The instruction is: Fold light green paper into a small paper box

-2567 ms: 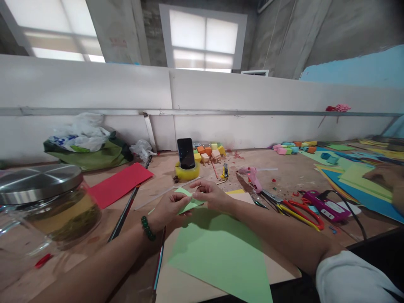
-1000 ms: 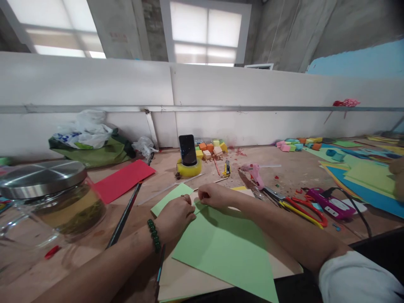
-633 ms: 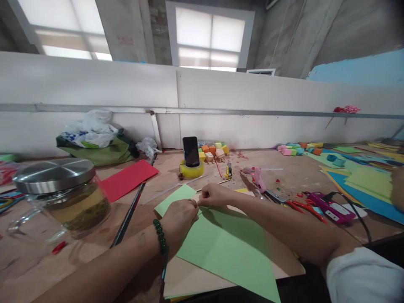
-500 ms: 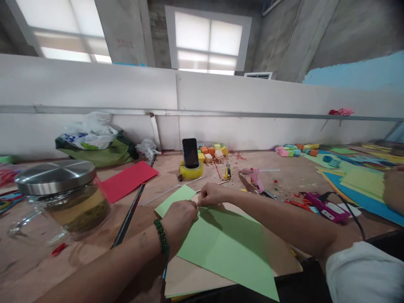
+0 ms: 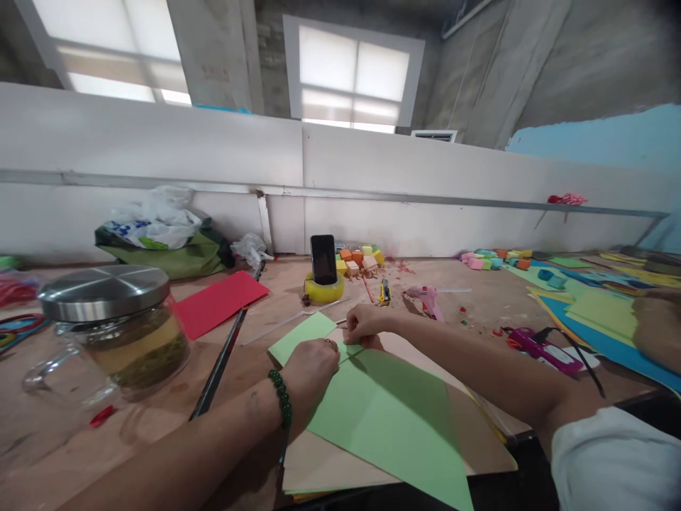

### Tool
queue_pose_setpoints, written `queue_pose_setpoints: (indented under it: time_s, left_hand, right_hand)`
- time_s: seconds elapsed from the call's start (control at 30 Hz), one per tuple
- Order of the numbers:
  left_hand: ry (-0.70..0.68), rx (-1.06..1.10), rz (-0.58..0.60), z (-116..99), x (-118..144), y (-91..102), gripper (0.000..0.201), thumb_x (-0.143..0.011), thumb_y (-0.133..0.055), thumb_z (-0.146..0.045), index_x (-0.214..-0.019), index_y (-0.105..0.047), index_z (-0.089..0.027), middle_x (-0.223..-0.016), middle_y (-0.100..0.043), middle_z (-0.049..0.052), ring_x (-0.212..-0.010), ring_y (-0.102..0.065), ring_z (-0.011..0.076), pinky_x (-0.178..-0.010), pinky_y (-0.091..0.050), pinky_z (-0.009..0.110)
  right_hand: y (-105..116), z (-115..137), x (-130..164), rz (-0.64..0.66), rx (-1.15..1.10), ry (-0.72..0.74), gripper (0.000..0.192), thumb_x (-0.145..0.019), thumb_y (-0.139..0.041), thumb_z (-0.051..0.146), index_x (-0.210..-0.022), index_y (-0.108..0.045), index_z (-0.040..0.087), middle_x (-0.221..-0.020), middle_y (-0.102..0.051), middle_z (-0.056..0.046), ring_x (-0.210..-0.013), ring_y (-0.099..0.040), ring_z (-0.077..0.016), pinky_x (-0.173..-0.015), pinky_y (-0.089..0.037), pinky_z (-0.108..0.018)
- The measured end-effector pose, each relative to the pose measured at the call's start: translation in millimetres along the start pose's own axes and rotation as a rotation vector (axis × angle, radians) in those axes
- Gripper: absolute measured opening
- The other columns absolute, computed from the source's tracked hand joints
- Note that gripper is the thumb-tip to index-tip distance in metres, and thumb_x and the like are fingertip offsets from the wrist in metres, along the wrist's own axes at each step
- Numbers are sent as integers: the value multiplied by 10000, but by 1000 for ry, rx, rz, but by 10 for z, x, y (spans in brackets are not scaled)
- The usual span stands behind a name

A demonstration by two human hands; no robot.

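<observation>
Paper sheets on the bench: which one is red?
The red sheet lies between the lidded glass pot and the phone; the large sheet by the left hand is light green.

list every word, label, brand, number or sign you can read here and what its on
None can be read.
Red marks on the concrete pillar: possibly characters, too faint and blurred to read.
Blue print on the white plastic bag: too blurred to read.
Phone: dark screen, no text visible.
Large green sheet: no writing visible.
</observation>
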State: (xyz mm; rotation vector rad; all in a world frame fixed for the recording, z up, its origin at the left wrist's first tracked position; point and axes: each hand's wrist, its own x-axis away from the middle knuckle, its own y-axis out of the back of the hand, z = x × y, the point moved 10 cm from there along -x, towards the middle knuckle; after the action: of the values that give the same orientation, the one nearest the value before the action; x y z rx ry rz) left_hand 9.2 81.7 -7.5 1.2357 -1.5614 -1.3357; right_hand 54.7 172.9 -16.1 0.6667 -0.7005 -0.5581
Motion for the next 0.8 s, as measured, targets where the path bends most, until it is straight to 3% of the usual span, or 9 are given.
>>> queue_pose_setpoints:
  time_s: [0.3,0.57,0.7,0.8]
  left_hand:
    - [-9,-70,43,-78,94,108,205,-863,-429,-92,-772,-607,-136,-843,-663,120,-773,-606,226,-657,-409,301]
    - [19,-75,43,-43,79,58,167,-860,-451,-74,-782,-584,-135,-856,-645,98,-786,-599,196,-690,-433,278]
    - [22,-92,41,-49,86,64,166,-849,-453,-63,-786,-595,-124,-835,-647,104,-771,-605,201,-676,-444,282]
    - [-2,-118,45,-90,110,112,187,-848,-439,-60,-785,-601,-129,-830,-649,101,-756,-604,202,-671,-447,291]
  right_hand:
    - [-41,-50,-57,38,-81,-45,266,-612,-821,267,-611,-573,171,-405,-565,57,-411,-579,-107,-432,-478,-189]
    - [199,-348,116,14,-93,-137,293,-684,-802,267,-682,-529,161,-430,-562,70,-369,-575,-91,-432,-493,-175]
    - [263,-228,106,-27,-101,-91,252,-769,-738,296,-700,-537,162,-451,-556,78,-386,-569,-59,-446,-474,-135]
    - [114,-48,37,-1,-115,-37,208,-772,-727,291,-710,-570,170,-468,-572,82,-411,-576,-60,-472,-483,-139]
